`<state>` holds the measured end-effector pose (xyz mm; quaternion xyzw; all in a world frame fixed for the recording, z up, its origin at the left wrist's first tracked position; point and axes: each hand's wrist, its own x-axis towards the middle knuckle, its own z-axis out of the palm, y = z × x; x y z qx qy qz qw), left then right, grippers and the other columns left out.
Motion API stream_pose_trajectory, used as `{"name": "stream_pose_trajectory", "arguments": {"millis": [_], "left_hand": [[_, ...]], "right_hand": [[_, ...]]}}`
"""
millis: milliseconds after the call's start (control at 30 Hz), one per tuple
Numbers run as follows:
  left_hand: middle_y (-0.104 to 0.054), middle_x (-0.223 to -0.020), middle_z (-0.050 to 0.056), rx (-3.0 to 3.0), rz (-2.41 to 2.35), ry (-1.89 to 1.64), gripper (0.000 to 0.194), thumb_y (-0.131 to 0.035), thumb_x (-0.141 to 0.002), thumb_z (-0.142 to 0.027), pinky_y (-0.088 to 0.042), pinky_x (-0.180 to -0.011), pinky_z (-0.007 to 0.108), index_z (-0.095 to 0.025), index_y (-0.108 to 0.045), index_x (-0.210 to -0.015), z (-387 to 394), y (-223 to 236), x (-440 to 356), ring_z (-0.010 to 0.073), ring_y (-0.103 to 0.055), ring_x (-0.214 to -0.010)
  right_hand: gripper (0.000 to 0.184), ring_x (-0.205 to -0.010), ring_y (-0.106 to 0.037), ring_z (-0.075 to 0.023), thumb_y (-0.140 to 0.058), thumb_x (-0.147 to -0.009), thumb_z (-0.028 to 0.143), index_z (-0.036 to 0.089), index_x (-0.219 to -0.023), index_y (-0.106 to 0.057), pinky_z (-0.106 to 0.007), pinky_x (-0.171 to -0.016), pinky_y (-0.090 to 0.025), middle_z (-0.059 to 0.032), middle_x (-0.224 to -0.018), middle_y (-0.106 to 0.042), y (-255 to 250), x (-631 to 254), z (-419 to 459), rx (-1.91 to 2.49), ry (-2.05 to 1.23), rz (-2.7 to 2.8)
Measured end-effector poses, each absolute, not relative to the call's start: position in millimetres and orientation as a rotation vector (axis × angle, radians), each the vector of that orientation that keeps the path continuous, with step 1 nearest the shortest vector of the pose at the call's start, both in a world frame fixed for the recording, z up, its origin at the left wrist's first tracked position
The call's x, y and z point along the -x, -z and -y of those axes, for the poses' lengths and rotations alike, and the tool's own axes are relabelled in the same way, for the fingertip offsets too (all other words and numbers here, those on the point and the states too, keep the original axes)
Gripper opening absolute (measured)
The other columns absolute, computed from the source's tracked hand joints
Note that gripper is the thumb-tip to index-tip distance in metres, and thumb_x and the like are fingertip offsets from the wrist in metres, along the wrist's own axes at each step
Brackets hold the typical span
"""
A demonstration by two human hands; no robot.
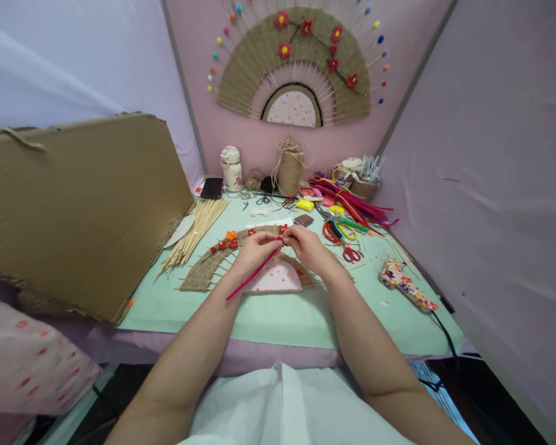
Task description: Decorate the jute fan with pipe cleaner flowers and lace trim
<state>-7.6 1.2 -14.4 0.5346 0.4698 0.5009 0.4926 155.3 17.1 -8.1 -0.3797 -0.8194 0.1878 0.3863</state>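
Note:
A magenta pipe cleaner (252, 276) runs from the fingers of both hands down along my left forearm. My left hand (258, 248) pinches it near its upper end. Close beside it, my right hand (301, 244) pinches the same end, where a small bent part shows between the fingertips. Beneath my hands lies a twine-wrapped fan (197, 274) with thin sticks through it. Red flowers (222, 245) and an orange flower (231, 235) sit on its left side. A spotted white half-round (275, 278) forms its lower middle, partly covered by my hands.
Left are wooden sticks (199, 230) and a large cardboard sheet (83, 210). At the back stand a bottle (232, 170) and a twine spool (290, 170). Right are pipe cleaners (352, 201), scissors (351, 252) and a corded glue gun (405, 285). A finished fan (245, 77) hangs behind.

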Motion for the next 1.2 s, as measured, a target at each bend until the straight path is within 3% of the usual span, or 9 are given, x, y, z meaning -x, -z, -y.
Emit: {"name": "stream_pose_trajectory", "arguments": {"millis": [300,567,700,867,933,1000,1100,1200], "left_hand": [[-0.063,-0.065,0.0,-1.187,-0.985,-1.208,0.025,-0.075,-0.06,-0.035,-0.039,-0.059,0.025,-0.014,-0.068,-0.072,-2.8,18.2,9.4,0.0099,-0.051,-0.056],[-0.067,-0.068,0.002,-1.326,-1.118,-1.331,0.018,-0.07,-0.066,-0.031,-0.045,-0.064,0.027,-0.015,-0.068,-0.075,-1.0,20.1,2.2,0.0131,-0.057,-0.062],[-0.07,-0.076,0.004,-1.625,-1.275,-1.427,0.011,-0.062,-0.073,-0.023,-0.047,-0.072,0.031,-0.018,-0.07,-0.079,4.1,23.5,-2.6,0.0174,-0.062,-0.072],[-0.071,-0.092,0.008,-1.987,-1.293,-1.431,0.015,-0.06,-0.075,-0.016,-0.042,-0.091,0.037,-0.022,-0.071,-0.083,12.0,23.1,-5.1,0.0226,-0.061,-0.094],[-0.071,-0.091,0.007,-1.893,-1.289,-1.459,0.014,-0.061,-0.074,-0.018,-0.043,-0.09,0.036,-0.022,-0.071,-0.083,11.4,22.5,-4.6,0.022,-0.061,-0.092],[-0.07,-0.085,0.006,-1.636,-1.295,-1.473,0.012,-0.064,-0.072,-0.022,-0.046,-0.081,0.033,-0.02,-0.071,-0.082,8.1,22.0,-3.3,0.0197,-0.062,-0.082],[-0.067,-0.07,0.003,-1.177,-1.205,-1.407,0.015,-0.07,-0.065,-0.027,-0.046,-0.065,0.028,-0.015,-0.069,-0.076,1.3,20.6,-0.6,0.0139,-0.058,-0.063],[-0.063,-0.062,0.001,-0.931,-1.045,-1.338,0.019,-0.076,-0.057,-0.025,-0.044,-0.06,0.025,-0.013,-0.067,-0.069,-2.2,18.4,1.0,0.0094,-0.053,-0.055]], "right_hand": [[0.013,-0.077,-0.052,-0.0158,-0.045,-0.089,0.02,0.02,-0.081,-0.055,-0.027,-0.072,-0.04,-0.0032,-0.081,-0.056,6.3,-154.5,-16.2,0.85,-0.382,2.103],[0.016,-0.072,-0.049,-0.015,-0.044,-0.09,0.028,0.019,-0.078,-0.05,-0.027,-0.068,-0.037,-0.0023,-0.077,-0.056,7.8,-151.7,-14.1,1.074,-0.452,2.088],[0.019,-0.064,-0.045,-0.0125,-0.049,-0.084,0.034,0.018,-0.074,-0.052,-0.025,-0.06,-0.034,0.0008,-0.069,-0.054,11.1,-152.2,-16.0,1.191,-0.742,1.949],[0.031,-0.047,-0.024,-0.007,-0.059,-0.073,0.044,0.02,-0.064,-0.043,-0.022,-0.045,-0.019,0.0084,-0.053,-0.03,11.6,-155.3,-18.8,1.11,-1.516,1.587],[0.032,-0.047,-0.021,-0.0064,-0.062,-0.071,0.047,0.019,-0.066,-0.045,-0.022,-0.044,-0.017,0.0089,-0.053,-0.03,10.9,-156.7,-19.5,1.047,-1.634,1.528],[0.031,-0.048,-0.028,-0.0072,-0.058,-0.076,0.048,0.017,-0.074,-0.053,-0.022,-0.045,-0.022,0.0059,-0.058,-0.04,9.7,-158.1,-19.6,1.054,-1.487,1.571],[0.025,-0.064,-0.046,-0.0113,-0.052,-0.084,0.039,0.017,-0.091,-0.06,-0.025,-0.058,-0.038,-0.0023,-0.081,-0.057,6.4,-159.8,-18.0,1.035,-0.95,1.756],[0.019,-0.088,-0.053,-0.0161,-0.053,-0.086,0.027,0.019,-0.101,-0.061,-0.029,-0.078,-0.043,-0.0069,-0.101,-0.058,2.8,-159.7,-14.8,0.878,-0.538,1.969]]}}
